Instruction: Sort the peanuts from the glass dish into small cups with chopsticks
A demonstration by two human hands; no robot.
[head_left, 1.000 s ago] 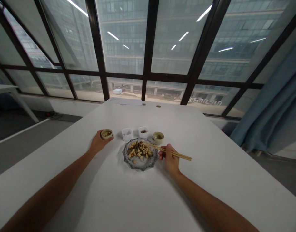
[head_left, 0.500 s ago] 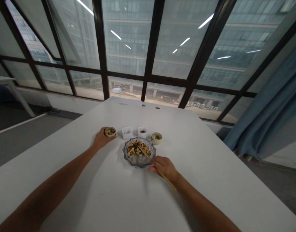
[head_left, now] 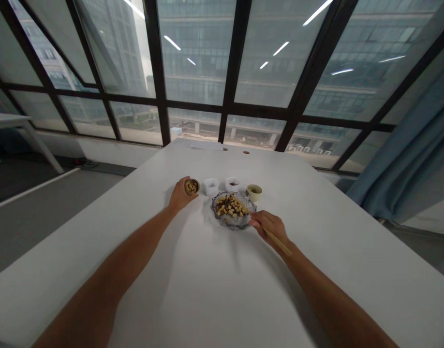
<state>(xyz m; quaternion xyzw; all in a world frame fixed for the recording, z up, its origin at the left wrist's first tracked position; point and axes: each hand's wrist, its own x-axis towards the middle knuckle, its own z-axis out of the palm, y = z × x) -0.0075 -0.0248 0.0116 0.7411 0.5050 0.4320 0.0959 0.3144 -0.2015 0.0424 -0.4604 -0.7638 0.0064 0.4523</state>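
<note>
My left hand (head_left: 180, 194) is wrapped round a small round cup (head_left: 192, 186) of light brown pieces, its opening tipped toward me. Wooden chopsticks (head_left: 276, 240) are gripped in my right hand (head_left: 269, 226), their front ends over the right part of a clear scalloped glass dish (head_left: 234, 224). Light nut-like pieces and darker bits (head_left: 230, 205) lie in that dish. Behind it stand two small white containers, the left one (head_left: 211, 187) pale inside and the right one (head_left: 232, 184) with something dark in it. A greenish cup (head_left: 254, 192) stands at the dish's back right.
The white table (head_left: 207, 299) stretches toward large windows, with papers (head_left: 198, 144) and two round holes at its far edge. A blue curtain (head_left: 399, 169) hangs at the right. Another white table (head_left: 11, 121) stands at the far left.
The view has shifted, so the tabletop things appear farther right and higher. The cup in my left hand is now tilted toward me. The chopstick tips have moved to the dish's right side.
</note>
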